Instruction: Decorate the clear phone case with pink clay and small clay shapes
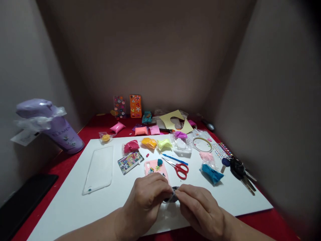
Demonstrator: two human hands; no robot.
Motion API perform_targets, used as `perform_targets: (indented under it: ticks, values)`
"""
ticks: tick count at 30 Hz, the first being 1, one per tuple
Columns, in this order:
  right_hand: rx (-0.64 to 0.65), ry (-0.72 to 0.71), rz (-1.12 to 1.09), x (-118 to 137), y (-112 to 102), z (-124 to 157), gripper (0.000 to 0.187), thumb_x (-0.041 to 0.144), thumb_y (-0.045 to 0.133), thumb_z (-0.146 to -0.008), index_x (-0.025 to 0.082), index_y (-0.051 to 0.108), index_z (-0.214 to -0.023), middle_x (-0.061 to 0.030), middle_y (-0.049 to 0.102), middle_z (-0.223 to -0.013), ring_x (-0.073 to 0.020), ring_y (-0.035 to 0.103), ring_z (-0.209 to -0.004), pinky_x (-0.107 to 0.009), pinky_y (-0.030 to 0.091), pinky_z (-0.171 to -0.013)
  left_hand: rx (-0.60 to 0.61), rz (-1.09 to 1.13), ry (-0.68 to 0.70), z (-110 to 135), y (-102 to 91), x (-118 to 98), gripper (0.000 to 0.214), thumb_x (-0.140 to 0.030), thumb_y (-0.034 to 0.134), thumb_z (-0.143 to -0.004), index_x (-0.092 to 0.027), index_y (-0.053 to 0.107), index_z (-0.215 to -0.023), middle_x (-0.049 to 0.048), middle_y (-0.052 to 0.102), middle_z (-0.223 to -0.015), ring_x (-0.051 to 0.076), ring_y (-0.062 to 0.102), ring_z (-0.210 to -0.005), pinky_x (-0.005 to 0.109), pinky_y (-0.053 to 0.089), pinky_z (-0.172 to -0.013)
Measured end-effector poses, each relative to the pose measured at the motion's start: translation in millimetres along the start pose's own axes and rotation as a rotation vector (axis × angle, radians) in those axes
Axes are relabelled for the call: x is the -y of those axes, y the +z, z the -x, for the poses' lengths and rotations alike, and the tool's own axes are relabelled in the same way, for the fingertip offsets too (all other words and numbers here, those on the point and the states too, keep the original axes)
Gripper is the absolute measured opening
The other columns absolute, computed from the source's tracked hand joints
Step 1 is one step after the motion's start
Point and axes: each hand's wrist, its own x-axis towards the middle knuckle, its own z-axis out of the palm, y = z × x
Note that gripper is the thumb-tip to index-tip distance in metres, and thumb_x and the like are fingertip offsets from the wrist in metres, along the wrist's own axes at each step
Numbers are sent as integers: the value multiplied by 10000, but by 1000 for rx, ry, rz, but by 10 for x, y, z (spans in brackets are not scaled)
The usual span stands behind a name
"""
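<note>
Though partly behind fingers (160,184), case (154,164), probably.

Both hands (150,197) on dark pkt (171,198), pink ph. case (163,169) just behind, scissors (177,166) nr, wht board (70,207) below

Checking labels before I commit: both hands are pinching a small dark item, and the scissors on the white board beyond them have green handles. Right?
Not quite: the handles are red, not green, as the head view shows. The left hand and right hand are pinching a small dark item, and the scissors lie on the white board beyond them.
</note>
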Motion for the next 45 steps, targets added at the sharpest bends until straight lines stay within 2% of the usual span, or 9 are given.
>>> perform_targets:
  ticks: [6, 11, 17, 22, 29, 32, 37, 41, 45]
  values:
    - [7, 10, -24, 20, 6, -7, 281, 32, 477, -822, 44, 575, -1085, -139, 681, -899, -194, 664, -822, -284, 566, -661, 17, -22, -22, 1, 8, -18, 144, -60, 397, -840, -168, 481, -792, 82, 556, -753, 169, 493, -688, 272, 394, -592]
    - [-17, 60, -39, 37, -1, -18, 297, 32, 472, -823, 87, 568, -1099, -119, 682, -912, -176, 655, -831, -281, 560, -680, 41, 124, -121, 18, 16, -19, 115, -93, 422, -865, -176, 477, -809, 67, 538, -805, 170, 490, -751, 283, 398, -654]
    - [0, 115, -32, 19, -1, -34, 254, 51, 468, -823, 90, 588, -1043, -110, 675, -852, -186, 657, -768, -290, 538, -609, 22, 492, -466, -44, -13, 0, 123, -188, 530, -852, -165, 529, -732, 33, 528, -795, 155, 489, -746, 275, 394, -685]
    - [-47, 144, -16, -5, -4, -68, 247, 51, 491, -796, 108, 609, -1005, -92, 671, -827, -176, 651, -741, -283, 532, -602, -81, 762, -693, -92, -39, 41, 171, -274, 633, -816, -141, 582, -721, 8, 538, -755, 119, 489, -707, 230, 402, -673]
    - [-40, 176, -44, -31, 29, -14, 262, 22, 509, -787, 99, 600, -1020, -107, 659, -869, -188, 635, -786, -300, 513, -629, -96, 798, -902, -86, -25, 55, 275, -421, 632, -807, -152, 586, -766, -5, 515, -699, 87, 477, -554, 154, 310, -393]
    - [-32, 209, -77, -39, 33, -2, 270, 20, 517, -788, 100, 591, -1035, -108, 650, -880, -186, 629, -787, -296, 507, -621, -99, 777, -904, -87, -22, 57, 305, -442, 643, -788, -144, 580, -771, -2, 525, -684, 80, 470, -518, 147, 318, -363]
    - [-55, 228, -84, -18, 12, -31, 289, 19, 508, -787, 113, 589, -1048, -101, 644, -886, -180, 627, -781, -293, 512, -628, -105, 797, -900, -95, -15, 74, 340, -395, 759, -662, -160, 520, -722, -23, 534, -617, 99, 506, -457, 165, 335, -327]
    - [-93, 224, -66, -46, -18, -53, 283, 13, 512, -785, 114, 590, -1038, -96, 642, -876, -179, 630, -795, -285, 517, -633, -123, 725, -912, -96, -15, 88, 326, -435, 707, -713, -163, 528, -694, -33, 524, -554, 99, 492, -427, 182, 347, -355]
    - [-192, 259, 139, -273, -80, -53, 258, 20, 539, -802, 130, 586, -1030, -82, 639, -878, -169, 634, -792, -271, 513, -638, -150, 620, -856, -118, -36, 86, 301, -417, 670, -759, -147, 599, -648, -26, 526, -573, 83, 472, -518, 184, 370, -486]
